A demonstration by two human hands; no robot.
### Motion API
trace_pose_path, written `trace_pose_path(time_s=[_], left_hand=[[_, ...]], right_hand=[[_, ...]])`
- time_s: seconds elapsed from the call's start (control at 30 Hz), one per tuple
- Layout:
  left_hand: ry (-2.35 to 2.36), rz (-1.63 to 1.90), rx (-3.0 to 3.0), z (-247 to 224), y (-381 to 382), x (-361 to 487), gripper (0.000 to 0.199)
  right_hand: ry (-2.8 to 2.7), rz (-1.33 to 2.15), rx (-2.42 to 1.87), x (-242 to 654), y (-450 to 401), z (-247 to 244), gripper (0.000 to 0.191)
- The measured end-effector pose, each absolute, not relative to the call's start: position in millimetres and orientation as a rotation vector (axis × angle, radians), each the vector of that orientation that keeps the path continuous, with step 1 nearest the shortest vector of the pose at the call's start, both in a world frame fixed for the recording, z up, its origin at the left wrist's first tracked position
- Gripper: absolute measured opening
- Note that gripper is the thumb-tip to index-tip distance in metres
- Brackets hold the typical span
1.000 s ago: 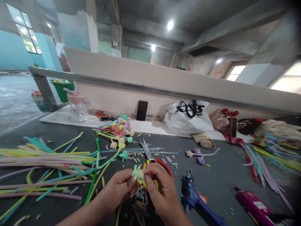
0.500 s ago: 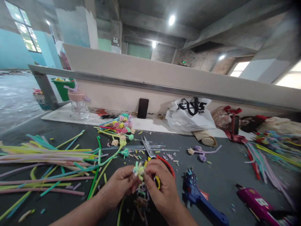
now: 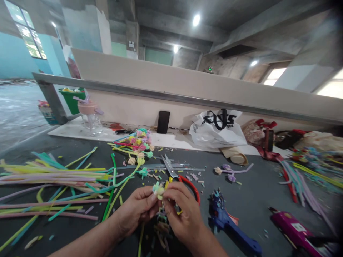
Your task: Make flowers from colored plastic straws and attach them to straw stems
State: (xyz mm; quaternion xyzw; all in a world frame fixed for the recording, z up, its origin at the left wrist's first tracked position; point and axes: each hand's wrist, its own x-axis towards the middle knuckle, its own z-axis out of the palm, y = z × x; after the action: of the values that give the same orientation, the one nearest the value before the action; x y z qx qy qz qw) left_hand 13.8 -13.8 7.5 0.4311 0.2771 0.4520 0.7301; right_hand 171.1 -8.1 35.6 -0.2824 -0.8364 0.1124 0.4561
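Between my hands is a small pastel flower (image 3: 158,190) of fuzzy pipe cleaner, pale yellow, mint and white. My left hand (image 3: 140,207) pinches it from the left with thumb and fingers. From the right, my right hand (image 3: 182,210) has its thumb and fingertips closed at the flower's edge. Just behind the right hand lie open scissors (image 3: 169,167) with red and yellow handles, partly hidden by it. Short pipe cleaner scraps (image 3: 162,228) lie on the dark table below the hands.
Long pipe cleaners (image 3: 53,178) spread over the left side. Finished flowers (image 3: 140,141) are heaped behind. A blue glue gun (image 3: 233,232) and a magenta one (image 3: 292,228) lie right. Along the back stand a clear cup (image 3: 91,121), a phone (image 3: 163,122) and a white bag (image 3: 214,132).
Both hands stay at the flower, which has turned slightly. My right fingers have shifted a little along its edge. The view has moved very slightly.
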Motion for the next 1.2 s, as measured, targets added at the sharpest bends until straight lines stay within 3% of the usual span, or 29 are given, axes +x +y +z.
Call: trace_pose_path(time_s=[0.53, 0.83, 1.2], left_hand=[[0.723, 1.097, 1.136, -5, -15, 18, 0.034], [0.905, 1.133, 1.439, 3, -13, 13, 0.036], [1.013, 1.153, 1.718, -4, -10, 12, 0.026]], right_hand=[[-2.010, 0.338, -0.686, 172, -7, 31, 0.019], [-1.938, 0.559, -0.803, 174, -13, 45, 0.012], [-1.941, 0.474, -0.878, 170, -16, 44, 0.008]])
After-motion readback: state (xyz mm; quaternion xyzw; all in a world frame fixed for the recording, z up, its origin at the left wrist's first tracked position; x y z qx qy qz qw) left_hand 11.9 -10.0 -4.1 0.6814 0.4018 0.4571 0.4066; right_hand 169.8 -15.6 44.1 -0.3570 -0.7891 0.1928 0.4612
